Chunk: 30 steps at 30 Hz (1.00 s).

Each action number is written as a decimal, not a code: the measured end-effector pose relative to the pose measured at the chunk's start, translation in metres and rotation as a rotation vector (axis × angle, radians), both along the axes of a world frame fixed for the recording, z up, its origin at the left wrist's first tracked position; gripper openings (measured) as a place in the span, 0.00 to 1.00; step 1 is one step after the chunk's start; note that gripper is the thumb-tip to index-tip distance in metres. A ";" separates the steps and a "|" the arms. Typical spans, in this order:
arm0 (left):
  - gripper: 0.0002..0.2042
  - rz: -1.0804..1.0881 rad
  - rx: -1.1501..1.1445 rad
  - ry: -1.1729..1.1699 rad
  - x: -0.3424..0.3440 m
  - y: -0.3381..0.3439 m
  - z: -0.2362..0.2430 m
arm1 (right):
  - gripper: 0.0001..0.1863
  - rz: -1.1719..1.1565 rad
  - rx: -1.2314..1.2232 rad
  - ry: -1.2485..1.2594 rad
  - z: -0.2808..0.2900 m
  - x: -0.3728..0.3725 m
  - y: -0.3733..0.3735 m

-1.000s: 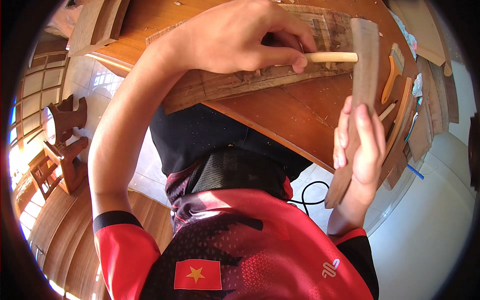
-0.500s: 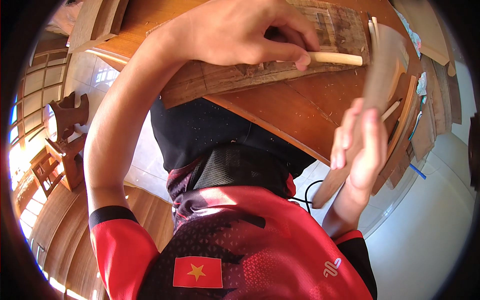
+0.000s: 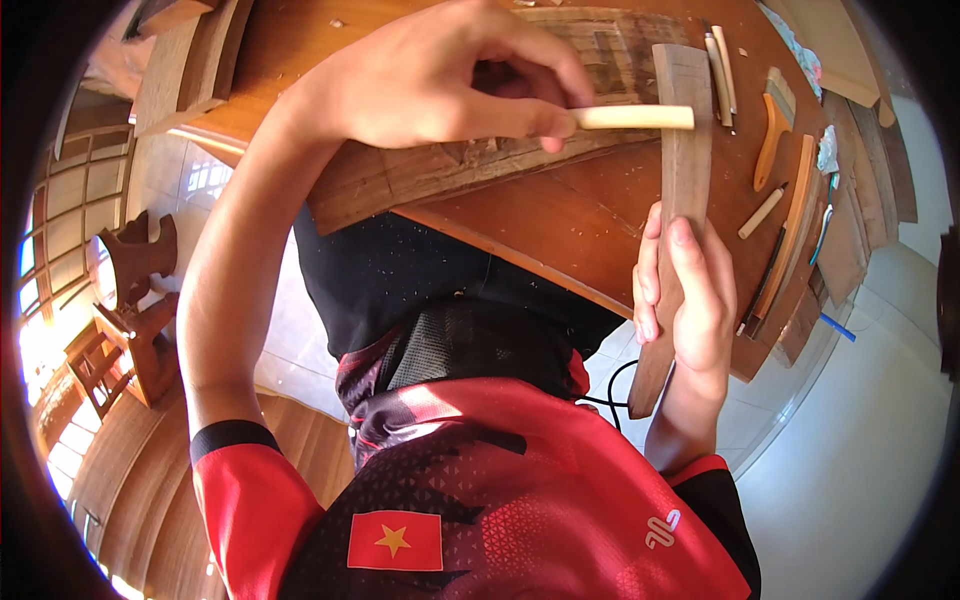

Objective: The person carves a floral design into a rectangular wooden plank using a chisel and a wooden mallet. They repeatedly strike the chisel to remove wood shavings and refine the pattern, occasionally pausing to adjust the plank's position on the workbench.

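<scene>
A reddish-brown wooden workbench (image 3: 560, 225) fills the upper middle of the room, its top dusty with chips and its edge running down to the right. Off to the left, bright daylight pours through a gridded window (image 3: 75, 190) onto pale floor tiles (image 3: 185, 185), and dark carved wooden stands (image 3: 135, 300) sit beside curved timber boards (image 3: 110, 480). To the right the floor (image 3: 870, 430) is pale and smooth, with a black cable (image 3: 610, 385) looping under the bench.
</scene>
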<state>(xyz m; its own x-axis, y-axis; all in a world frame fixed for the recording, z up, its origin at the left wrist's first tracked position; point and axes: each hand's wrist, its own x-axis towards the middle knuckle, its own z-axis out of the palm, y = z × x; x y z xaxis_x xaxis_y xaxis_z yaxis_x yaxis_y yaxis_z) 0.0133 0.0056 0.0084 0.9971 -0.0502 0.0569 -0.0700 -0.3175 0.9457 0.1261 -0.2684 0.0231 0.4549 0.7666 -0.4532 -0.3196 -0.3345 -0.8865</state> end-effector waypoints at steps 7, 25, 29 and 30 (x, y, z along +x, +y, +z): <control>0.07 -0.012 0.028 -0.052 -0.013 0.009 0.002 | 0.20 -0.024 0.107 0.008 0.004 0.007 -0.004; 0.14 0.731 -0.303 -0.259 -0.081 0.004 -0.014 | 0.19 0.238 0.210 -0.868 -0.008 -0.025 0.096; 0.13 0.744 -0.313 -0.278 -0.081 0.001 -0.015 | 0.22 0.274 0.119 -0.939 -0.012 -0.035 0.107; 0.13 0.734 -0.305 -0.294 -0.082 0.002 -0.016 | 0.23 0.275 0.106 -0.950 -0.014 -0.037 0.109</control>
<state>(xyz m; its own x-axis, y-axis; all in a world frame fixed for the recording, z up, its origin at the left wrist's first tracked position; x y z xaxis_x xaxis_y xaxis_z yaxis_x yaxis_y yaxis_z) -0.0686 0.0075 -0.0076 0.7133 0.6637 0.2252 -0.2023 -0.1127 0.9728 0.0886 -0.1598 0.0093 0.3936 0.9154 0.0838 0.6153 -0.1947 -0.7639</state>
